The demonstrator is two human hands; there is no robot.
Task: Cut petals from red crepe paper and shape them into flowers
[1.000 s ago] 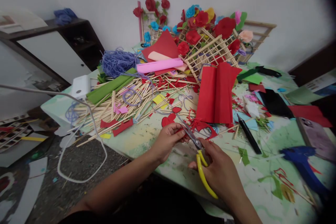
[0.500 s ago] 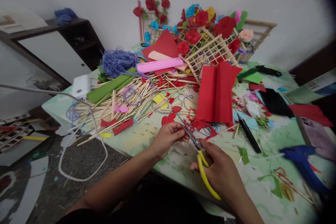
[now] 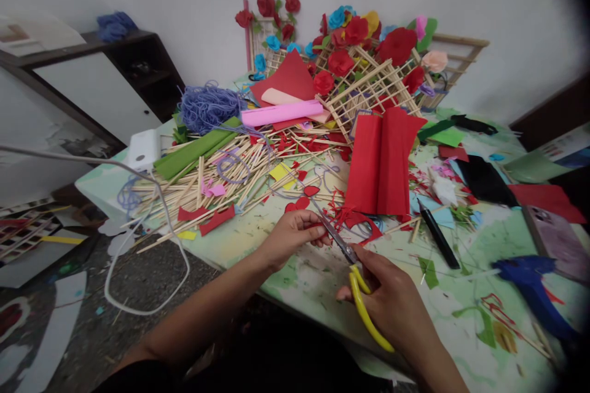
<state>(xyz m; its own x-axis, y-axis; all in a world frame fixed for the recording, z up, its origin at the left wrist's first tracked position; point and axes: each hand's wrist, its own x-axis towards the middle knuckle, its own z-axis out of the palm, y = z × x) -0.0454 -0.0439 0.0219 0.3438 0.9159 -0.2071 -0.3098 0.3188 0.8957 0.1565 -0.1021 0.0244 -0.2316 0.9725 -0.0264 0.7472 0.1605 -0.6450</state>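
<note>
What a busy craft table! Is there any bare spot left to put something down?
Some: the painted tabletop between the pile of wooden sticks and the left hand, and a patch between the black marker pen and the blue glue gun. The back, around the folded red crepe paper, is crowded.

One pair of yellow-handled scissors (image 3: pixel 357 276), one black pen (image 3: pixel 437 234), one blue glue gun (image 3: pixel 530 285) and one pink paper roll (image 3: pixel 281 113) lie in view. One tangle of purple yarn (image 3: pixel 207 107) sits by one green paper roll (image 3: pixel 196 150). The wooden sticks (image 3: pixel 221 178) are too many to count.
</note>
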